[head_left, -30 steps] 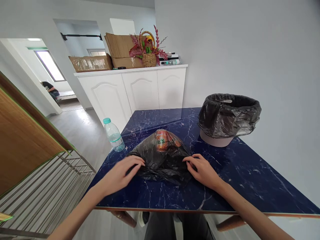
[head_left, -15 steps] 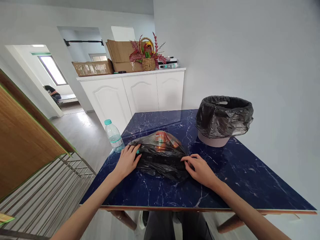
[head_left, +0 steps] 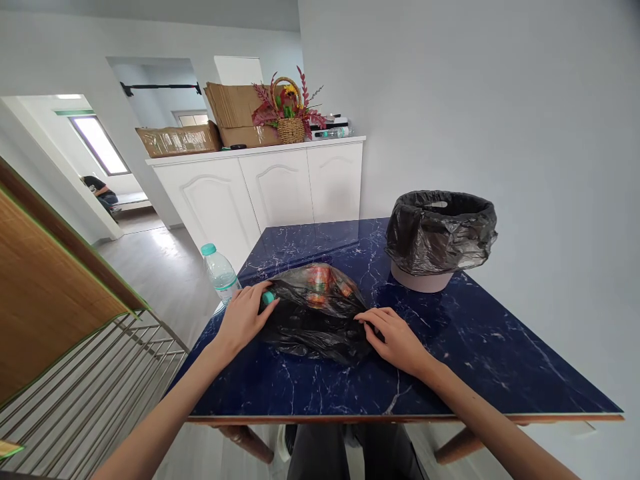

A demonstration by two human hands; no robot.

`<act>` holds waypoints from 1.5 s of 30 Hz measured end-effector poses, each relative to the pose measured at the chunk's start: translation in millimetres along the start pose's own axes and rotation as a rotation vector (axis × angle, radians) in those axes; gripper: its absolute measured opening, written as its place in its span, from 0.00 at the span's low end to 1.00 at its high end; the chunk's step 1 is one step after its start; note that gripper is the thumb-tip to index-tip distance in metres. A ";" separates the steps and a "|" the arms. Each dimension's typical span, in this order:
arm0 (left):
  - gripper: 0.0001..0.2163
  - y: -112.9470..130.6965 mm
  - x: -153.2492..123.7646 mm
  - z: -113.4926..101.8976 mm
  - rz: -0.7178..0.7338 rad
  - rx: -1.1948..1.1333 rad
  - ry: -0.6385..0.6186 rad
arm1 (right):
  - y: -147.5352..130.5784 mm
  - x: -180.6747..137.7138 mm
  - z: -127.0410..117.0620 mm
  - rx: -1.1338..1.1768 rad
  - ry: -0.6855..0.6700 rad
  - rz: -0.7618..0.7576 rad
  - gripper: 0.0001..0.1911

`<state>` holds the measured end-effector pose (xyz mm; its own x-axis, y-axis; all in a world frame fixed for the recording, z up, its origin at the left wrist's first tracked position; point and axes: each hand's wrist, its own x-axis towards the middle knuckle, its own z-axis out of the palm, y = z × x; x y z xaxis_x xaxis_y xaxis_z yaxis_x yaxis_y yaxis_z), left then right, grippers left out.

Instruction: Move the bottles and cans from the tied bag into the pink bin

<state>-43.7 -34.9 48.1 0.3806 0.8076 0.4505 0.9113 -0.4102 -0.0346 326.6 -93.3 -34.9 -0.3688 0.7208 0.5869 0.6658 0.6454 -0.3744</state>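
A crumpled black plastic bag [head_left: 315, 337] lies on the blue marbled table [head_left: 420, 390]. Through its stretched, thin film I can make out red-orange wrapped items [head_left: 319, 283]. My left hand [head_left: 243, 320] grips the bag's left edge, with the thumb apart from the fingers. Between thumb and fingers shows a teal cap [head_left: 269, 297]; whatever is below it is hidden in the bag. My right hand [head_left: 397, 339] pinches the bag's right edge. Just behind my left hand stands a clear bottle [head_left: 220, 272] with a teal cap.
A pale bin [head_left: 420, 279] lined with a black bag stands at the table's back right. Behind are a white cabinet [head_left: 215, 200] with cardboard boxes [head_left: 180, 139] and a flower basket [head_left: 291, 130]. A metal rack [head_left: 100, 393] is at left. A person [head_left: 100, 192] sits in a far room.
My left hand has moved slightly left, and more of the teal cap shows at the bag's edge. The right hand keeps its pinch. The whole view has shifted a little.
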 end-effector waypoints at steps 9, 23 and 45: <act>0.17 34.7 2.8 -85.3 0.149 0.077 0.417 | 1.0 -0.1 -0.8 -0.017 -0.025 -0.001 0.18; 0.18 -10.4 -20.4 -154.3 0.018 -0.422 0.883 | 3.6 -2.8 2.5 -0.012 -0.055 0.000 0.16; 0.16 -78.3 -8.1 -62.7 -0.460 -0.396 0.632 | 2.9 -2.1 2.2 -0.009 -0.074 0.043 0.16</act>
<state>-127.9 -35.9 103.1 -0.2768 0.5909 0.7577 0.7866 -0.3136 0.5319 327.9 -92.5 -38.8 -0.3867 0.7647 0.5154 0.6879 0.6114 -0.3911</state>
